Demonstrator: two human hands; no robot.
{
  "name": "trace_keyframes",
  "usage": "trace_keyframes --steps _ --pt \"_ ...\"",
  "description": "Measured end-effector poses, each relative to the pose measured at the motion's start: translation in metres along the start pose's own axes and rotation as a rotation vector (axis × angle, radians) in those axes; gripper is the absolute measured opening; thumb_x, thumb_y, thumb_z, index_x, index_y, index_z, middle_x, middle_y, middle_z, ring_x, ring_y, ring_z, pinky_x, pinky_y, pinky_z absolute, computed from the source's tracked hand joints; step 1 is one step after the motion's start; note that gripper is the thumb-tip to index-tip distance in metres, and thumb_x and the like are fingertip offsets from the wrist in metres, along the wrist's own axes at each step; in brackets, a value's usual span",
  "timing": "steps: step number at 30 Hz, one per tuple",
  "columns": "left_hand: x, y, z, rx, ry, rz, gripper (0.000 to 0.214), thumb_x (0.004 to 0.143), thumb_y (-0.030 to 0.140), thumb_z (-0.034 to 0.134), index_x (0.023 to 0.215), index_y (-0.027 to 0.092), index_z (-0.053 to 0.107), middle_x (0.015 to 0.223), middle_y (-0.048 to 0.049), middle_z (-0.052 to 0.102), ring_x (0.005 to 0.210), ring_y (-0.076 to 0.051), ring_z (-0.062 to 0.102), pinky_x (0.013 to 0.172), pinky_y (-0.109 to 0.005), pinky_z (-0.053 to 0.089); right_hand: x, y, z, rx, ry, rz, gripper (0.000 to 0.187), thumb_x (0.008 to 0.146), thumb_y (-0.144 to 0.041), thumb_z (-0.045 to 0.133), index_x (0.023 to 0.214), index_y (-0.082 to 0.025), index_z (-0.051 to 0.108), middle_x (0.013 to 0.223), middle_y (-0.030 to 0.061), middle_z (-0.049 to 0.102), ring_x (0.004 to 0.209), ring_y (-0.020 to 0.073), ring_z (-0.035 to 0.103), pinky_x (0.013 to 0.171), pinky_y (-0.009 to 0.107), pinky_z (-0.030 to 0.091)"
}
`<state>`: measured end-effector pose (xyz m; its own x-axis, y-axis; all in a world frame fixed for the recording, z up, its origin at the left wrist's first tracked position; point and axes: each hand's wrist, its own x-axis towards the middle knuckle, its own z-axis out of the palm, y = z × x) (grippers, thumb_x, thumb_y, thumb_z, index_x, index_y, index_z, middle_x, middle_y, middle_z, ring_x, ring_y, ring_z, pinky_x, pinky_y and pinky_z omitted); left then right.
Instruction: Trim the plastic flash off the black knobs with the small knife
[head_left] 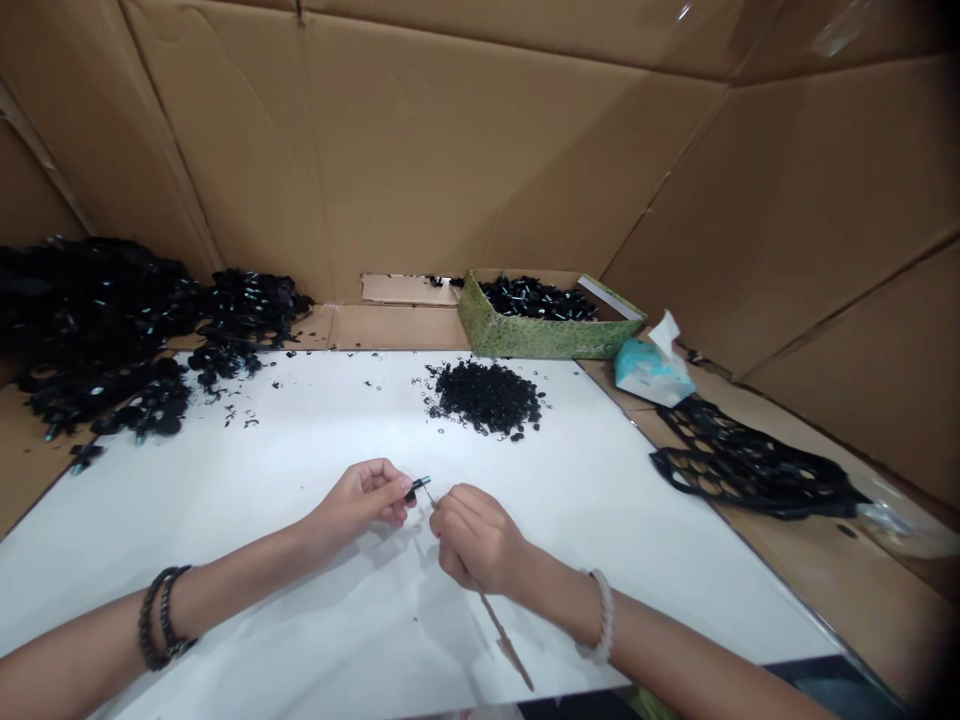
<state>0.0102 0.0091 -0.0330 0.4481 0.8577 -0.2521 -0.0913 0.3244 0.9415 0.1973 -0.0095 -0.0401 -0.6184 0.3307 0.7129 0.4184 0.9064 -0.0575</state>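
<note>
My left hand (pixel 367 500) is closed in a pinch on a small black part with a shiny tip (pixel 418 487), held just above the white sheet (pixel 300 450). My right hand (pixel 474 540) is curled shut around a thin stick-like tool (pixel 504 640); its front end meets the small part between the two hands and its tail trails back under my wrist. A pile of tiny black rings (pixel 487 397) lies on the sheet beyond both hands.
A green patterned box (pixel 540 335) of black parts stands behind the pile. Heaps of black pieces (pixel 112 330) fill the left side. A tissue pack (pixel 651 368) and flat black perforated frames (pixel 750 465) lie on the right. Cardboard walls (pixel 450 150) enclose the area.
</note>
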Motion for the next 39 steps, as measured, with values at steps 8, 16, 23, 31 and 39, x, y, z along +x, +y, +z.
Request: trace_keyframes --steps 8,16,23,31,39 --pt "0.0 -0.003 0.001 0.062 0.018 0.025 0.029 0.075 0.042 0.065 0.076 0.016 0.052 0.064 0.0001 0.06 0.062 -0.011 0.057 0.063 -0.023 0.045 0.0 -0.001 -0.003 0.097 -0.002 0.075 0.019 0.071 -0.002 0.036 0.077 -0.02 0.036 0.058 -0.0003 0.041 0.054 0.0144 0.033 0.05 0.026 0.03" --pt "0.0 -0.005 0.003 -0.033 0.038 -0.014 0.028 0.071 0.033 0.072 0.082 0.017 0.051 0.078 -0.0007 0.061 0.078 -0.014 0.062 0.072 -0.026 0.047 -0.005 0.0 0.001 0.191 -0.001 0.227 0.015 0.076 -0.005 0.034 0.076 -0.02 0.037 0.062 -0.0007 0.042 0.056 0.0137 0.037 0.05 0.024 0.031" --pt "0.001 -0.007 0.003 -0.04 0.056 0.034 0.032 0.071 0.028 0.072 0.092 0.02 0.049 0.078 0.0022 0.056 0.072 -0.01 0.057 0.065 -0.022 0.044 -0.003 0.002 -0.002 0.192 0.014 0.215 0.015 0.076 -0.006 0.036 0.078 -0.02 0.041 0.062 0.0002 0.046 0.056 0.0139 0.039 0.05 0.025 0.033" --pt "0.003 -0.007 0.001 -0.058 0.066 0.088 0.028 0.07 0.02 0.071 0.083 0.019 0.046 0.076 0.0025 0.053 0.071 -0.009 0.051 0.064 -0.02 0.04 0.003 0.008 -0.014 0.181 0.097 0.273 0.026 0.084 -0.006 0.04 0.107 -0.018 0.046 0.085 0.0067 0.06 0.074 0.0167 0.054 0.064 0.03 0.046" --pt "0.0 -0.005 0.002 0.269 0.141 0.224 0.025 0.07 0.02 0.066 0.087 0.022 0.048 0.084 0.0005 0.051 0.082 -0.015 0.054 0.071 -0.027 0.044 0.0 0.009 -0.007 0.164 0.024 0.425 0.023 0.089 -0.012 0.036 0.105 -0.018 0.051 0.088 0.0063 0.063 0.078 0.0167 0.058 0.07 0.031 0.048"
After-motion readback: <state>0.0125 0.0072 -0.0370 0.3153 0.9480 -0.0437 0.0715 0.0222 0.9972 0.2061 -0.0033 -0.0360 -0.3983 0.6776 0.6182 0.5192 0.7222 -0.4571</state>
